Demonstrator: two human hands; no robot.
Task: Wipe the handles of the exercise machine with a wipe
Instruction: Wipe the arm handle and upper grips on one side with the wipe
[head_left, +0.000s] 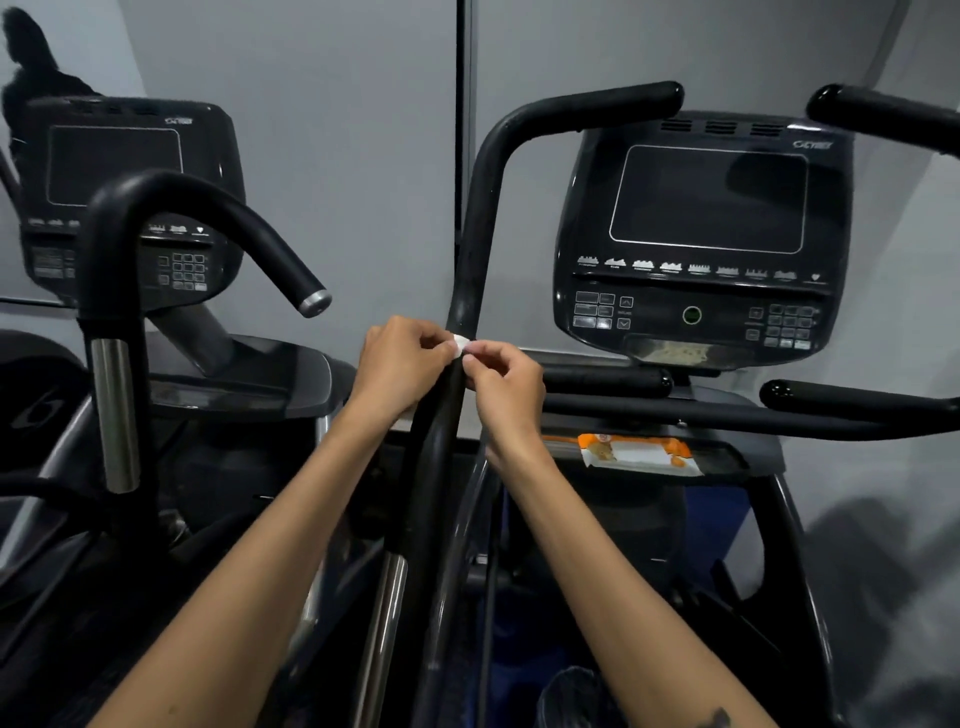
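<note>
Two hands meet at one black upright handle (470, 291): left hand (397, 364) and right hand (506, 389) both pinch one small white wipe (461, 345) against it. Two consoles stand beyond; the nearer console (701, 234) at two o'clock, one orange wipe packet (641, 453) below it.

console (706, 228) | logo top right | blurred, unreadable

Open wall gap between the neighbouring machine's curved handle (208, 208) and the tall black handle (483, 208), console (701, 234) crowding its right side, wipes packet (641, 454) on the tray edge below
</note>
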